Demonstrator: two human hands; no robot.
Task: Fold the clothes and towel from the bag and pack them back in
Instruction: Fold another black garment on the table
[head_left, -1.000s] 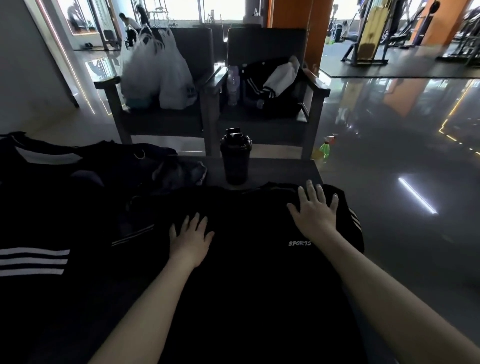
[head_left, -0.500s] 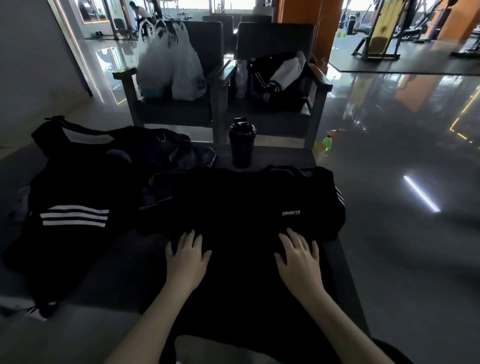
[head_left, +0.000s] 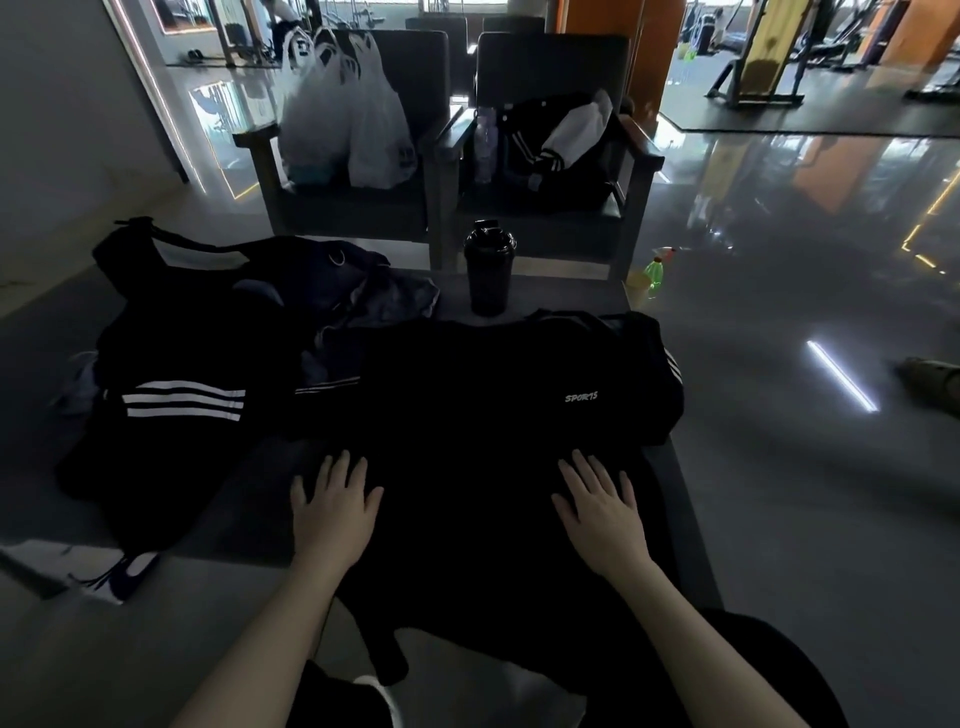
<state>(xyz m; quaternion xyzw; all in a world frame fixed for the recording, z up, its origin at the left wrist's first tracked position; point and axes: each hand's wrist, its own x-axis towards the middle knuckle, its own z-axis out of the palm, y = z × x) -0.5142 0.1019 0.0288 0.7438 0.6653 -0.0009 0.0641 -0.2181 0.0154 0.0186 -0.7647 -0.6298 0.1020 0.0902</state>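
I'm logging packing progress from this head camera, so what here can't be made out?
Head view, all items:
- Black shirt: its near part hangs off the table edge, and its folds are lost in the dark fabric.
- Striped bag: too dark to tell if it is open or what it holds.
- Crumpled cloth beside it: towel or garment, cannot tell.
- Left hand and right hand lie flat, hiding the shirt beneath.

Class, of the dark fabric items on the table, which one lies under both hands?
The SPORTS shirt, in the middle: the left hand and right hand rest flat on it. The striped piece lies apart to the left, untouched.
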